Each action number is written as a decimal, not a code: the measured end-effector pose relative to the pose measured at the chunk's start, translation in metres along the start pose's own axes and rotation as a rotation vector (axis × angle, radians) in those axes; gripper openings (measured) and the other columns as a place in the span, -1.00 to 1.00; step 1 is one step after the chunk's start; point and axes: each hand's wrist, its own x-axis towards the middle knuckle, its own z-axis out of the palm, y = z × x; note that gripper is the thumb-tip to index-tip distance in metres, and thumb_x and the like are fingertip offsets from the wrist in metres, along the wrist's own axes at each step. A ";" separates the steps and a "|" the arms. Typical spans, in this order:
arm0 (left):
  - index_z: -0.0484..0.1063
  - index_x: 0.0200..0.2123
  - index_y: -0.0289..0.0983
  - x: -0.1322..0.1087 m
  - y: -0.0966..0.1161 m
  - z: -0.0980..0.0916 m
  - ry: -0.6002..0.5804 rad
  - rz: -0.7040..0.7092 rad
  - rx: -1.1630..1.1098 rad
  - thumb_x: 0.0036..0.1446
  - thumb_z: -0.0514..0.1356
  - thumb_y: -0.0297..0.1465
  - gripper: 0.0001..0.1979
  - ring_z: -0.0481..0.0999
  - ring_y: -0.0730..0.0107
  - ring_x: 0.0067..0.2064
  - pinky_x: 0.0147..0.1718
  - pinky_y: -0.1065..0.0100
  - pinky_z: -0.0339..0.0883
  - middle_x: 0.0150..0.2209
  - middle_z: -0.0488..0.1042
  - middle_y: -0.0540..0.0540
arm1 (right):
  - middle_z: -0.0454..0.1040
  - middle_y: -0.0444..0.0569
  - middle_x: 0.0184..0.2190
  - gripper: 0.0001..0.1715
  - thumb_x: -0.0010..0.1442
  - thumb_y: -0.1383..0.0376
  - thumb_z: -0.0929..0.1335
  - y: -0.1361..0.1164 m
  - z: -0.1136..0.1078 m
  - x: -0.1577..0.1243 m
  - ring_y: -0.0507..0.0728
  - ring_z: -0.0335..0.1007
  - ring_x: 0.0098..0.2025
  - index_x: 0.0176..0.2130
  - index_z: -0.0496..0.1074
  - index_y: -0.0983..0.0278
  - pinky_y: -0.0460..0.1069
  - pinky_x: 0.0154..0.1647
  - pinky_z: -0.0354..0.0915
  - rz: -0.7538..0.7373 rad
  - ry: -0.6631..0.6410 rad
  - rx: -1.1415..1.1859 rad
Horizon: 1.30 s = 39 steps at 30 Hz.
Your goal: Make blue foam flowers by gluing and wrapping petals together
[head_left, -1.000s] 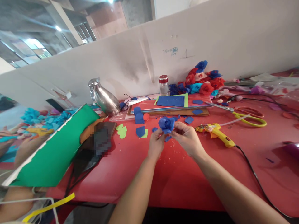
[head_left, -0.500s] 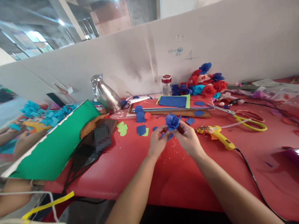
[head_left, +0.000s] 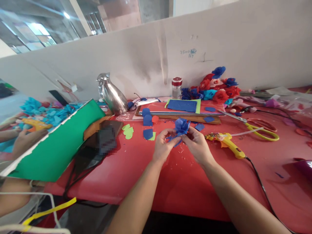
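A blue paper flower is held above the red table between both hands. My left hand pinches its lower left side, the thumb pointing inward. From the right, my right hand grips the flower's base with thumb and fingers. Blue paper pieces lie just under and behind the hands. A yellow glue gun rests to the right of my right hand. Blue cut petals and light green ones lie beyond my left hand.
Scissors lie behind the glue gun. A steel jug, a red-lidded jar and a heap of paper roses stand along the wall. At left, a green board partly hides another person's hands, near a second glue gun.
The view has shifted slightly. Both hands still hold the blue flower, which now looks more open and a little turned, and the left fingers have moved lower around its base.
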 end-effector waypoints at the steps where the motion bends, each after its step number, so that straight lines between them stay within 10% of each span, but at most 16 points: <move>1: 0.48 -0.37 -0.24 0.000 0.000 0.000 -0.004 -0.002 -0.014 -0.18 0.36 -0.32 -0.76 0.37 0.38 -0.26 -0.18 0.33 0.25 -0.35 0.48 -0.05 | 0.46 -0.13 -0.49 -0.83 -0.05 0.25 0.35 0.000 0.000 0.000 0.02 0.27 -0.49 -0.36 0.41 0.25 -0.07 -0.45 0.23 0.005 0.000 0.009; 25: 0.49 -0.53 -0.25 -0.004 0.014 0.006 0.186 0.148 0.162 -0.09 0.31 -0.35 -0.90 0.40 0.38 -0.33 -0.22 0.34 0.26 -0.44 0.47 -0.05 | 0.44 -0.08 -0.50 -0.78 0.08 0.15 0.35 0.011 0.000 0.000 0.09 0.36 -0.40 -0.35 0.40 0.26 -0.01 -0.33 0.30 -0.063 -0.001 -0.148; 39: 0.46 -0.50 -0.27 0.004 0.005 0.002 -0.053 -0.244 -0.318 -0.22 0.39 -0.21 -0.71 0.32 0.51 -0.44 -0.38 0.41 0.17 -0.50 0.43 0.03 | 0.42 -0.09 -0.45 -0.86 0.07 0.20 0.36 0.004 -0.003 0.001 0.09 0.32 -0.36 -0.43 0.43 0.23 0.00 -0.27 0.28 -0.172 -0.037 -0.206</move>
